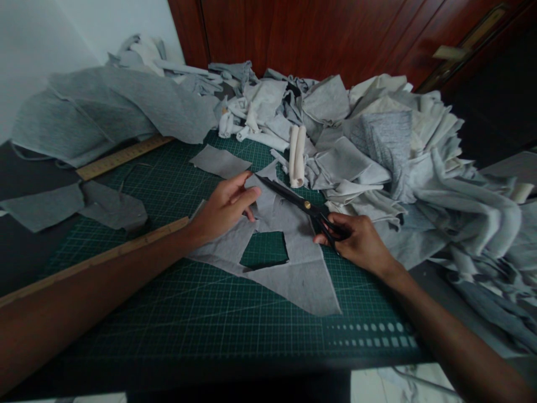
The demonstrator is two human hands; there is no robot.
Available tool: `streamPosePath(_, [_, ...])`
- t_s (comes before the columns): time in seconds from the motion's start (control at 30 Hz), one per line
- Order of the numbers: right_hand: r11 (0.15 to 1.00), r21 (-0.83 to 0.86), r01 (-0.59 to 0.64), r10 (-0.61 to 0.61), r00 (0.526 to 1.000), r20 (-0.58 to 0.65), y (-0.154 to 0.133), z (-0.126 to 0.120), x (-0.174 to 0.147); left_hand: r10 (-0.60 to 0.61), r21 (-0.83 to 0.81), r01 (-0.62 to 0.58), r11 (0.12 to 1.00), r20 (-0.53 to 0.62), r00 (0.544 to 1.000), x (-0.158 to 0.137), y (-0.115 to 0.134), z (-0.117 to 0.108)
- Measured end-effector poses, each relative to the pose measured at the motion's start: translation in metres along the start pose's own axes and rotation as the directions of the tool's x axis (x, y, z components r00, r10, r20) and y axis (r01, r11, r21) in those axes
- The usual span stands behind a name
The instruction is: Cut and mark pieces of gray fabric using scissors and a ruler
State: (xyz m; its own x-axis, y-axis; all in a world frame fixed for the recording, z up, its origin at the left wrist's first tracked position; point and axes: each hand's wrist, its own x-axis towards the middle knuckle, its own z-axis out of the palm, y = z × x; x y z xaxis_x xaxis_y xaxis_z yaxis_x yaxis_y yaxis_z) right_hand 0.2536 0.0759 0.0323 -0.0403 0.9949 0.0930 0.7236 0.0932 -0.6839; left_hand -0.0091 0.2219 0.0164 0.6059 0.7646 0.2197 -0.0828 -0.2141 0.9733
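Observation:
A grey piece of fabric (308,282) with a four-sided hole cut in it lies on the green cutting mat (201,313). At its upper left, my left hand (224,204) pinches the cloth between thumb and fingers. Black scissors (289,194) with a brass pivot are in my right hand (358,238), whose fingers wrap round the handles. The blades point up and left over the fabric, their tips close to my left fingertips. Just beyond my left hand is a small grey fabric piece (220,160), lying flat.
Heaped grey and cream cloth (335,106) runs along the back and right. Two rolled cream strips (297,157) stick out of it. One wooden ruler (126,157) lies at back left, another ruler (138,244) beside my left forearm. Grey scraps (46,206) lie at left. Behind is a brown door (310,33).

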Motion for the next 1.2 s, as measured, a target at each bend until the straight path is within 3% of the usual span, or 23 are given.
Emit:
streamPosePath(0.33, [1.000, -0.011, 0.009, -0.009, 1.000, 0.007, -0.0001, -0.0002, -0.0003, 0.016, -0.018, -0.017, 1.000, -0.060, 0.998, -0.0024, 0.0049, 0.0016])
streamPosePath(0.53, [1.000, 0.011, -0.016, 0.016, 1.000, 0.004, -0.0023, -0.0006, 0.0003, -0.039, -0.049, 0.039, 0.998, -0.014, 0.999, -0.0014, 0.0030, 0.0020])
streamPosePath(1.07, [1.000, 0.013, -0.016, 0.016, 1.000, 0.006, 0.0003, -0.0011, -0.0008, 0.047, -0.064, -0.055, 0.996, -0.121, 0.992, 0.0022, -0.0022, -0.0002])
streamPosePath(1.2, [1.000, 0.013, -0.020, 0.020, 1.000, 0.006, 0.0000, -0.0013, -0.0006, 0.034, -0.051, -0.039, 0.998, -0.102, 0.994, 0.0008, -0.0028, -0.0001])
